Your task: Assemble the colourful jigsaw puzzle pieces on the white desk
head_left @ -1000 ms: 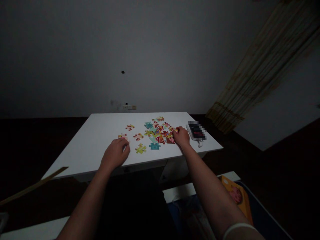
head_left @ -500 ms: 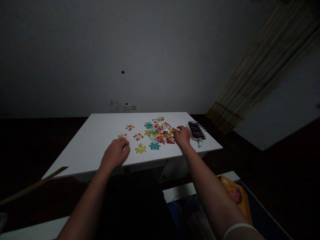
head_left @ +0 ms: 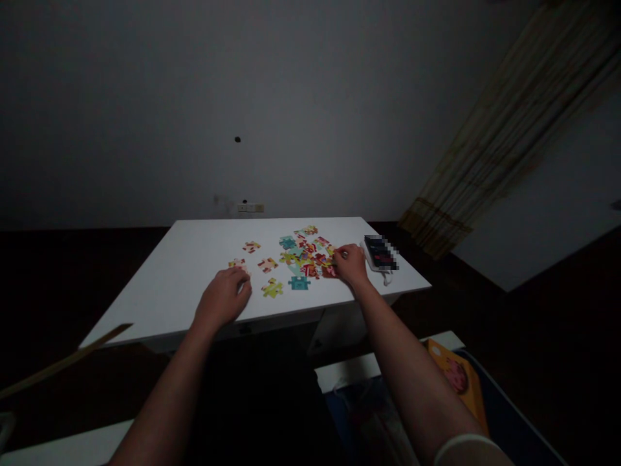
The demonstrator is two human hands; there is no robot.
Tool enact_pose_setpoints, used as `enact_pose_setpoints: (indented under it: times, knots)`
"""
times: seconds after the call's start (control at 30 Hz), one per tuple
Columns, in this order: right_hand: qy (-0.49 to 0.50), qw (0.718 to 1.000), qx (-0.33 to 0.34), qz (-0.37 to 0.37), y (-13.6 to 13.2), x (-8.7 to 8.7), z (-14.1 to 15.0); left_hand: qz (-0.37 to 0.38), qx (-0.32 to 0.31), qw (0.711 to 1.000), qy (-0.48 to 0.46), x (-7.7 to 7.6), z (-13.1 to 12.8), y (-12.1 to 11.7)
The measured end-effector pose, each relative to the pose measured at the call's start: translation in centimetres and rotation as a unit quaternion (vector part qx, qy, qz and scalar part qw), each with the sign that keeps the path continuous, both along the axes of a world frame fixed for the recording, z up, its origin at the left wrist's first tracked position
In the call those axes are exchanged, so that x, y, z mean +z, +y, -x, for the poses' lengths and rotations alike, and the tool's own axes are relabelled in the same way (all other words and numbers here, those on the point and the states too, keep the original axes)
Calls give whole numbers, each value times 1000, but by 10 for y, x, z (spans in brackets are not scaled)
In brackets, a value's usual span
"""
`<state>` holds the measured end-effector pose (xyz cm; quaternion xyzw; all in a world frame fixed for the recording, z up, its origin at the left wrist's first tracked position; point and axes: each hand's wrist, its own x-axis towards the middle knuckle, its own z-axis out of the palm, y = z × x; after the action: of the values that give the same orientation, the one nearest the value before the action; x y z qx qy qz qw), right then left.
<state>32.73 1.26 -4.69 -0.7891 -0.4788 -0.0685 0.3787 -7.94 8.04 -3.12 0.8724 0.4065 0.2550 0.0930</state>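
Several colourful jigsaw puzzle pieces [head_left: 309, 255] lie heaped on the white table [head_left: 160, 278]. My right hand [head_left: 351, 264] is at the right edge of the heap, thumb and fingers closed in a pinch on a puzzle piece [head_left: 334, 259] that they partly hide. My left hand [head_left: 224, 296] rests on the table with curved fingers, its thumb apart from them. Its fingertips are by a pinkish puzzle piece [head_left: 238, 263], partly covered. Between the hands lie a yellow-green piece [head_left: 272, 288], a teal piece [head_left: 299, 283] and a pink-and-yellow piece [head_left: 267, 264].
A dark-screened device [head_left: 380, 252] with a white strap lies right of my right hand. Below the table, an orange box [head_left: 458, 378] stands by my right forearm. Behind are a wall with a socket [head_left: 251, 208] and a curtain [head_left: 466, 162].
The fingers of my right hand have drawn together into a pinch at the heap's right edge. My left hand stays where it was.
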Motion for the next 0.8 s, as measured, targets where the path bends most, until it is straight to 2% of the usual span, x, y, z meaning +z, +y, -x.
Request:
enact_pose_setpoints:
  times: [0.27,0.43,0.6,0.67,0.8]
  knots:
    - [-97,991,58,68,-4,7,10,-2,-2,1000,7,-1,0,1]
    - [-130,985,70,85,-5,11,13,-1,0,1000,2,1,0,0]
    - [-147,977,121,93,-7,13,14,2,-2,1000,-4,3,-1,-2]
    - [-131,982,108,83,-7,12,12,-1,-4,1000,-5,3,-1,-2]
    - [-100,993,25,58,-6,8,6,-5,-5,1000,-6,1,0,0]
